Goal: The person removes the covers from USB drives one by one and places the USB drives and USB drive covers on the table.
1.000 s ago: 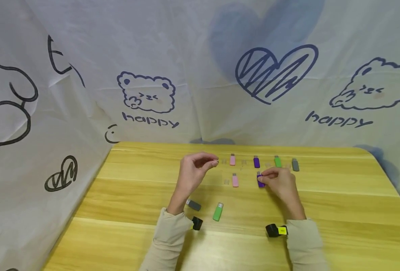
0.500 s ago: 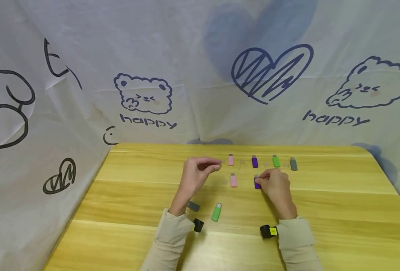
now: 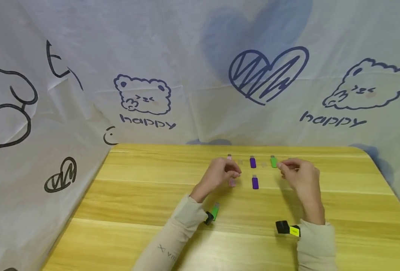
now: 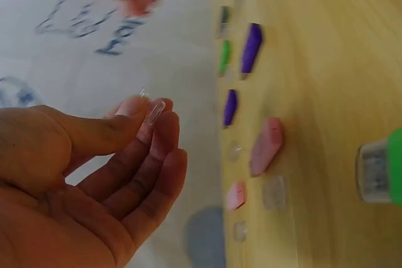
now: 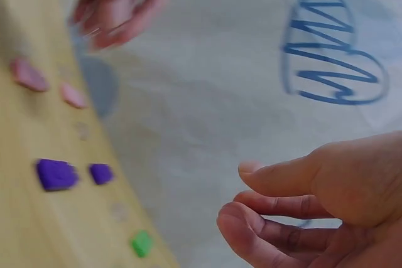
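My left hand (image 3: 218, 173) pinches a small clear plastic cap (image 4: 154, 112) between thumb and fingertips, above the table. Below that hand are two pink USB sticks, one nearer (image 4: 267, 147) and one farther back (image 4: 236, 196); the hand partly hides them in the head view. A purple USB stick (image 3: 255, 183) lies uncapped in the front row, with another purple one (image 3: 252, 162) behind it. My right hand (image 3: 303, 177) is raised by the green USB stick (image 3: 273, 162) of the back row. In the right wrist view its fingers are loosely bent with nothing between them.
A second green USB stick (image 3: 215, 210) lies nearer me, partly behind the left wrist camera (image 3: 209, 217). Loose clear caps (image 4: 274, 192) lie beside the sticks. A grey stick (image 4: 224, 14) shows at the row's far end. White cloth (image 3: 200, 75) with drawings hangs behind the table (image 3: 349, 210).
My right hand has let go of the front purple USB stick and moved right and up. The left hand has come right, over the pink sticks.
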`<state>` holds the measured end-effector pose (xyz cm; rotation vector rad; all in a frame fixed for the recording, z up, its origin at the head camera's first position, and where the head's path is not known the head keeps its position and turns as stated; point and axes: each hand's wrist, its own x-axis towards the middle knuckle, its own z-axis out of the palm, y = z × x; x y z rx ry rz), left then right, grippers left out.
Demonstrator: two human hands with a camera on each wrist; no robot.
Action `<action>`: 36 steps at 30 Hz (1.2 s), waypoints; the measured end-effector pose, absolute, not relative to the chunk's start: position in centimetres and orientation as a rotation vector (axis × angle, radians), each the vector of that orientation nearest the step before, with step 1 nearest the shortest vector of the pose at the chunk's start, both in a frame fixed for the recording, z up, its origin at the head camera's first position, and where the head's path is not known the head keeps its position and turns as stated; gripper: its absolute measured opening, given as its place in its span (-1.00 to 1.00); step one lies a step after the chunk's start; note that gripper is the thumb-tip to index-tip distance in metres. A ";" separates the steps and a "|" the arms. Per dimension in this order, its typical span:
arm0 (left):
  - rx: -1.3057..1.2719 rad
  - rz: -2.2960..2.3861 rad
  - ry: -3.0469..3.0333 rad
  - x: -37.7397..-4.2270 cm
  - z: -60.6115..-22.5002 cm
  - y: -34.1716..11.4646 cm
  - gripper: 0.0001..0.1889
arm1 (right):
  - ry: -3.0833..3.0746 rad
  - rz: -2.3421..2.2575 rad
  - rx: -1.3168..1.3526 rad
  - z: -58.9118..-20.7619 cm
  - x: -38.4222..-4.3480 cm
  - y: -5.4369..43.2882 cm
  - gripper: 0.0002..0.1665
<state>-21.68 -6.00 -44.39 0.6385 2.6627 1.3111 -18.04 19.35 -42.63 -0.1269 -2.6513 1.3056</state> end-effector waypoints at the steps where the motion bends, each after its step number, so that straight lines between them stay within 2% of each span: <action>1: 0.661 1.250 2.674 -22.1 -44.5 -5.6 -0.92 | -2.641 1.307 -0.144 -42.3 -17.8 19.8 -0.61; 11: 0.793 0.756 2.792 -24.2 -45.9 -2.5 -0.91 | -2.613 1.341 -0.283 -41.2 -16.8 23.2 -0.55; 21: 0.712 0.744 2.760 -24.5 -46.7 -2.2 -0.95 | -2.604 1.276 -0.355 -41.4 -16.7 24.7 -0.54; 32: 0.752 0.604 2.883 -24.7 -47.2 -2.2 -0.94 | -2.604 1.301 -0.386 -41.3 -16.7 24.6 -0.53; 36: 0.742 0.714 2.839 -24.5 -47.2 -2.5 -0.95 | -2.601 1.303 -0.376 -41.4 -16.6 24.5 -0.55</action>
